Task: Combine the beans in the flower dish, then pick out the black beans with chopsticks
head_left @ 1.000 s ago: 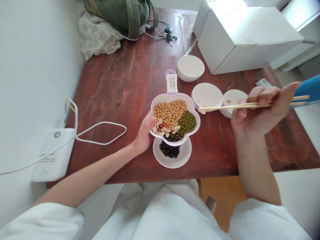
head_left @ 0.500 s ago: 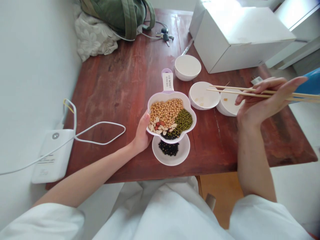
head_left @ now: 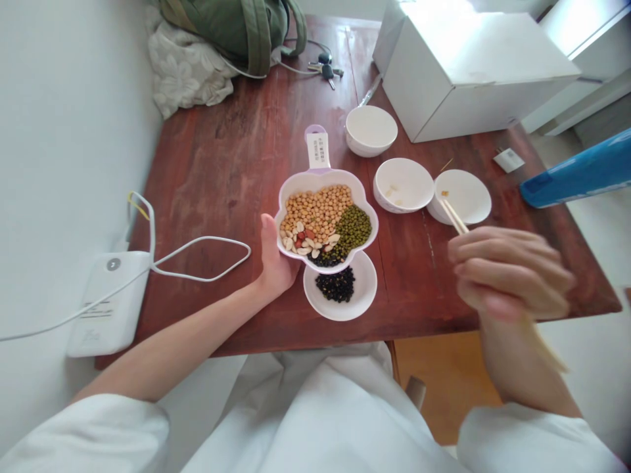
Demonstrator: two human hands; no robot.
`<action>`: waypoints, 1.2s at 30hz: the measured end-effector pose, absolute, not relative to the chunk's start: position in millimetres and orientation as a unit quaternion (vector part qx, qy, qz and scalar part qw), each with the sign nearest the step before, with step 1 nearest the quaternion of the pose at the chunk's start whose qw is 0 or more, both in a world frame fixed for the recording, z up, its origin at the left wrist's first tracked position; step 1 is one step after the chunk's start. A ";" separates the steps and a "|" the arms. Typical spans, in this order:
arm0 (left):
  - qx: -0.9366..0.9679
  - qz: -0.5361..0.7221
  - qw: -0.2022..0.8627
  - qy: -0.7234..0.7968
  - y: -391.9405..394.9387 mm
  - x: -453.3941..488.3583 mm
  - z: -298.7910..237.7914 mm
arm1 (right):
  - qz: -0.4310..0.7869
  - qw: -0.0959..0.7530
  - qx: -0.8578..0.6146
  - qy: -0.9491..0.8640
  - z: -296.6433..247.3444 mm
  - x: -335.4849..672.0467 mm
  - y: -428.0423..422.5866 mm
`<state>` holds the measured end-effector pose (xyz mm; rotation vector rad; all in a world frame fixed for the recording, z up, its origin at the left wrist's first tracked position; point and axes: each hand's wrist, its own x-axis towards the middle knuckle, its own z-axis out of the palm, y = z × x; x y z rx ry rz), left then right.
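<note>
My left hand (head_left: 273, 259) grips the left rim of a lilac flower-shaped dish (head_left: 367, 226) filled with yellow soybeans, green mung beans, pale seeds and black beans. The dish is held just above a small white saucer (head_left: 363, 299) carrying a pile of black beans (head_left: 336, 284). My right hand (head_left: 507, 272), blurred by motion, is closed round a pair of wooden chopsticks (head_left: 454, 217) whose tips point toward a white plate (head_left: 466, 194) at the right. A white bowl (head_left: 404, 184) sits between dish and plate.
Another white bowl (head_left: 371, 128) stands behind the dish. A large white box (head_left: 468, 72) fills the back right. A green bag (head_left: 236, 29), floral cloth and keys (head_left: 325, 66) lie at the back. A white device (head_left: 106, 302) with a cable sits left. A blue object (head_left: 576, 174) juts in from the right.
My right hand swung the chopsticks from lying level over the bowls to pointing away from me, and dropped nearer the table's front edge. The dish shifted slightly left.
</note>
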<state>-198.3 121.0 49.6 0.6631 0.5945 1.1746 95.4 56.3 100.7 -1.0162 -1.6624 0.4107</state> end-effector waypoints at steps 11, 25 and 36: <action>0.299 0.607 0.688 0.261 122.7 -198.3 54.1 | 0.002 0.205 -0.281 -0.938 86.0 49.4 44.8; 0.337 0.691 0.559 0.310 136.5 -206.2 63.5 | -0.121 0.148 -0.376 -0.907 76.8 21.7 63.6; 0.308 0.719 0.541 0.308 140.5 -209.5 64.1 | 0.003 -0.002 -0.565 -0.825 83.9 3.6 100.9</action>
